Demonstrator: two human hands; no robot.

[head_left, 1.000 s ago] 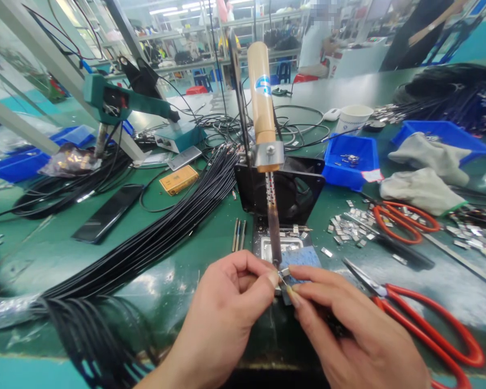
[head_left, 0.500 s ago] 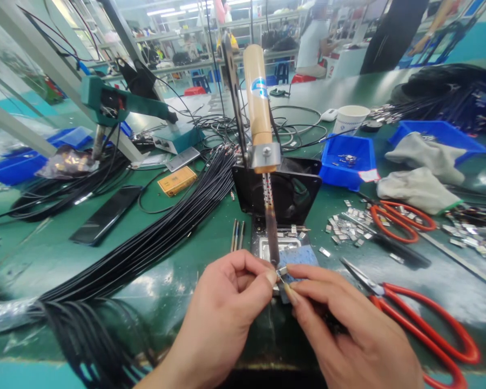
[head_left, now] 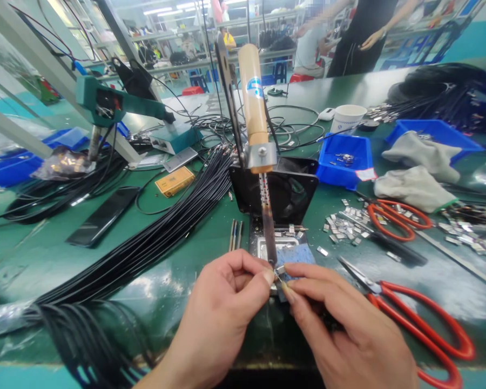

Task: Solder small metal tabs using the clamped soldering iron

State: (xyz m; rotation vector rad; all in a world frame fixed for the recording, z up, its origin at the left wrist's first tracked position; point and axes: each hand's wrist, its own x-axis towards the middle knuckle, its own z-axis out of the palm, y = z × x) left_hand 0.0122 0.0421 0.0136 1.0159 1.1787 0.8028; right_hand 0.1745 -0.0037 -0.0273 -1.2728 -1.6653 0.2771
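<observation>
A soldering iron (head_left: 254, 102) with a wooden handle is clamped upright, its darkened tip pointing down between my hands. My right hand (head_left: 340, 308) pinches a small silvery metal connector (head_left: 281, 270) between thumb and fingers, right beside the tip. My left hand (head_left: 230, 302) is closed in a pinch at the connector's other side; what its fingertips hold is too small to make out. Thin light strands show between the two hands. Beneath them lie a blue sponge (head_left: 295, 256) and a metal tray (head_left: 261, 244), partly covered by my fingers.
Red-handled scissors (head_left: 425, 308) lie right of my right hand, with loose connectors (head_left: 344, 224) beyond. A bundle of black cables (head_left: 146, 237) stretches across the left. Behind the iron stands a black fan (head_left: 279, 189); a blue bin (head_left: 344, 162) is beside it. A person (head_left: 360, 38) stands across the table.
The view has shifted slightly. My hands keep the same pinch at the iron's tip. In the background, the standing person has moved left and a hand now shows.
</observation>
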